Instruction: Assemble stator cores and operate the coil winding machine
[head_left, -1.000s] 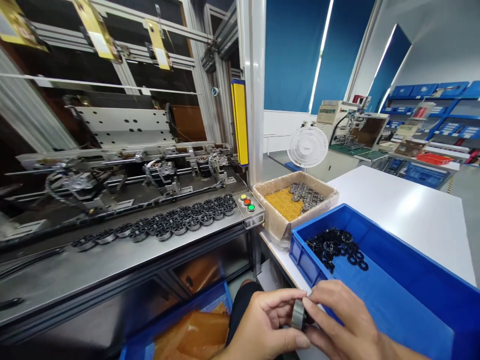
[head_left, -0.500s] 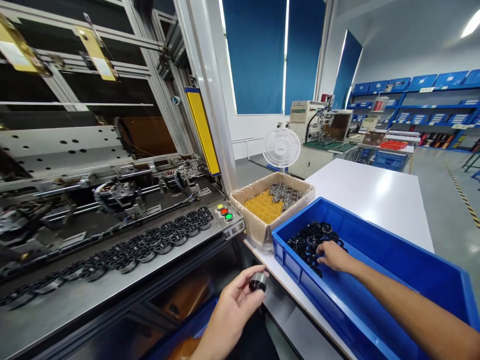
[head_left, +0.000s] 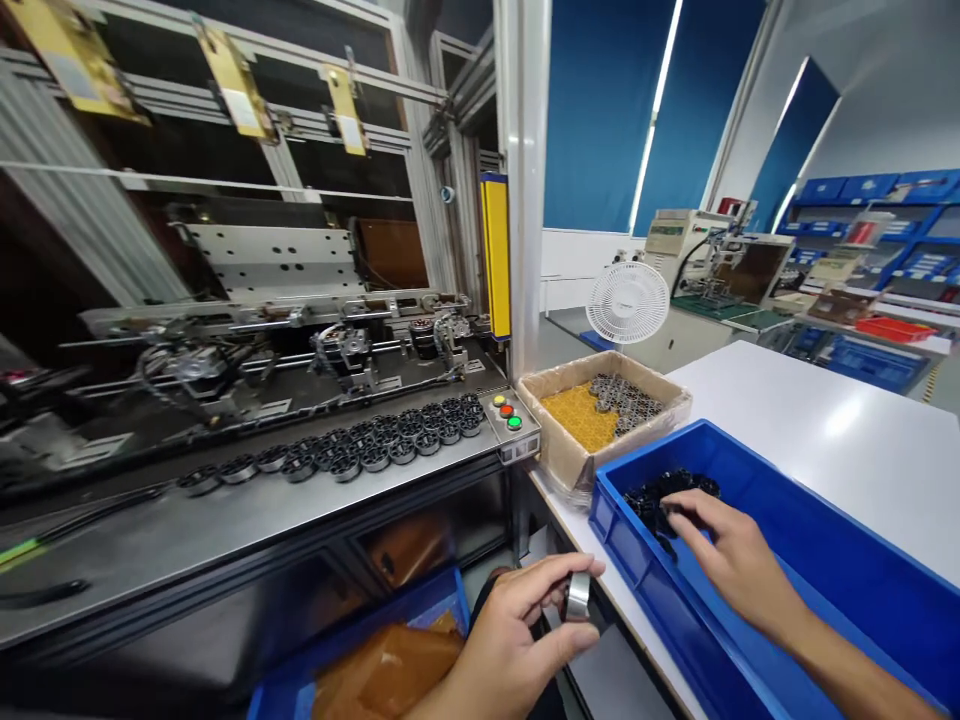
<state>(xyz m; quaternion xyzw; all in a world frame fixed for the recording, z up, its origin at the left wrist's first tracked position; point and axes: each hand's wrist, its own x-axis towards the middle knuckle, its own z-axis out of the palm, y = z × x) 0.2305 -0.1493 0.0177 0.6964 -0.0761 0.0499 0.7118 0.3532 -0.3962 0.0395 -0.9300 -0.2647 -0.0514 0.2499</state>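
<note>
My left hand (head_left: 536, 625) holds a short silver stator core (head_left: 577, 597) between thumb and fingers, over the gap between the steel bench and the white table. Inside the blue bin, my right hand (head_left: 724, 550) pinches a small black plastic part at its fingertips, partly hidden by them. Just beyond those fingers lies a heap of black plastic parts (head_left: 645, 500) in the bin's far left corner. Rows of stator cores with black inserts (head_left: 375, 457) stand along the machine's front ledge, left of both hands.
The blue bin (head_left: 795, 475) stands on the white table (head_left: 832, 405). Behind it is a lined carton (head_left: 592, 465) of yellow and grey parts. A button box (head_left: 517, 440) sits at the ledge's end. A white fan (head_left: 628, 303) and winding machinery (head_left: 345, 350) stand farther back.
The view has swung left, showing more of the ledge. My right hand has drawn back from the heap with a small black part. My left hand still holds the stator core, now turned.
</note>
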